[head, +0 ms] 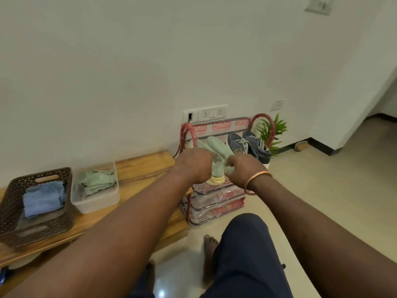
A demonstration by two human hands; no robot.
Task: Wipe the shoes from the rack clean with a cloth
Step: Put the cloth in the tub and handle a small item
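While both hands reach to the rack's (211, 191) top shelf, the green pair (217, 147) lies there with toes to the far wall and heels toward the person, so its long axis runs near to far, straight in line with the arms. The left hand (196, 164) is curled over the near-left heel; its fingers are bent down out of my sight, seemingly gripping. The right hand (238, 166) has its fingers (228, 163) curled and pinching the heel from the right. As I judge it, the pair should come out by a pull toward the person, heels first. The blue sneakers (251, 145) sit just to the right, on the same shelf. The cloths (96, 181) wait in a clear tub (96, 203) on the tabletop (146, 166), well off to the left, nearer the left hand.
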